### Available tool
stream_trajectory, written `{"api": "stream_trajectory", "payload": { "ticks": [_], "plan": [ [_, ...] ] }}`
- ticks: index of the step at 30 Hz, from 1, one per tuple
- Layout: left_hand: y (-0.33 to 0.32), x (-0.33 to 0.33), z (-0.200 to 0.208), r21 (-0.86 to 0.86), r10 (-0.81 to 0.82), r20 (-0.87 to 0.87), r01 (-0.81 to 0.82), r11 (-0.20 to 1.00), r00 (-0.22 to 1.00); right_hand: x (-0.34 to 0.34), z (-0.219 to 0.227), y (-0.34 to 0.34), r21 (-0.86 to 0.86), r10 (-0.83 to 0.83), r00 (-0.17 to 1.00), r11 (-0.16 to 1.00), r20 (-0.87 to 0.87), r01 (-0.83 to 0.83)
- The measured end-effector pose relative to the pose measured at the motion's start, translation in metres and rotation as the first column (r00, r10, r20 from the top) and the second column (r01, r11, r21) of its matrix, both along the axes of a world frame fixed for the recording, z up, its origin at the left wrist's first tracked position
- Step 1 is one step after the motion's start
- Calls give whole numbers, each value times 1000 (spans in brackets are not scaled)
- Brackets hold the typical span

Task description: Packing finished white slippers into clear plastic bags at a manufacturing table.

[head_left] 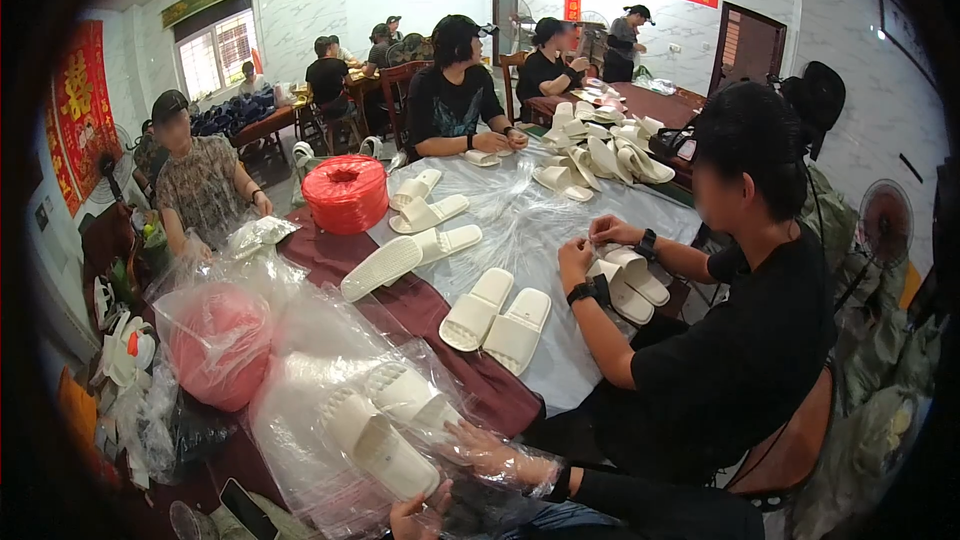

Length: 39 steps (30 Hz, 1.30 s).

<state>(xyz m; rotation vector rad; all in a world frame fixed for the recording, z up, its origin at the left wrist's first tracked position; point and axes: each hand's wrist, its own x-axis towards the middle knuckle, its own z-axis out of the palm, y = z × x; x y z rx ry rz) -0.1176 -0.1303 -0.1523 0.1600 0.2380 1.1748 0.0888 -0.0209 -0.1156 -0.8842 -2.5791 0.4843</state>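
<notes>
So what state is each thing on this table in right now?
Pair of white slippers: inside the clear plastic bag, side by side.
Right hand: inside the bag, on a slipper.
Left hand: gripping the bag's edge.
Loose pair of slippers: unbagged, flat on the table.
Red twine spool: upright, unwrapped.

Daylight is coming in through the barred window (217,52) at the far left, and the white walls are bouncing it evenly across the room. Glare is flashing off the clear plastic bag (340,410) at the table's (420,305) near edge. The fisheye is bending straight lines toward a black rim. Faces are showing blurred; shadows are staying soft.
</notes>
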Motion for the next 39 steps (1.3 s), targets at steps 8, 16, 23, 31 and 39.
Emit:
{"api": "stream_trajectory", "payload": {
  "ticks": [8,16,23,31,39],
  "plan": [
    [-10,20,45,-70,404,-236,-431,900,884,-10,-4,0,14,-224,973,974,-51,225],
    [2,-2,30,-218,-51,45,60,974,998,-10,14,-4,117,-300,904,930,-305,348],
    [0,21,74,-199,17,-325,-86,976,946,1,18,-1,158,-258,925,938,-280,309],
    [-1,13,72,-199,88,-399,-179,963,913,35,36,-39,-211,159,931,949,-328,-236],
    [-2,2,61,-293,-59,-326,-41,955,944,94,140,-29,-724,57,759,264,-648,-638]
  ]
}}
